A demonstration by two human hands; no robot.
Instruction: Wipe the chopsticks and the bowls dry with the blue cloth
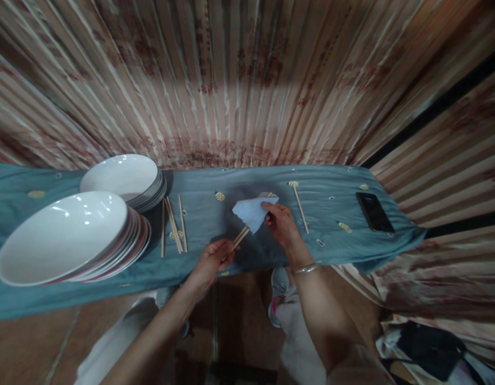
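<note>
Over the table's front part, my left hand [215, 258] is closed around the near ends of a pair of chopsticks [241, 236]. A pale blue cloth [250, 212] lies over their far part, pinched in the fingers of my right hand [282, 223]. The chopstick tips show just past the cloth's far edge. To the left, several loose chopsticks [173, 224] lie side by side on the table. A single chopstick [300, 207] rests alone to the right of my right hand.
Two stacks of white bowls, a front stack [62, 235] and a back stack [121, 179], stand at the left on the blue-green tablecloth [207, 224]. A black phone [374, 213] lies at the right. A pleated curtain [231, 80] hangs behind the table.
</note>
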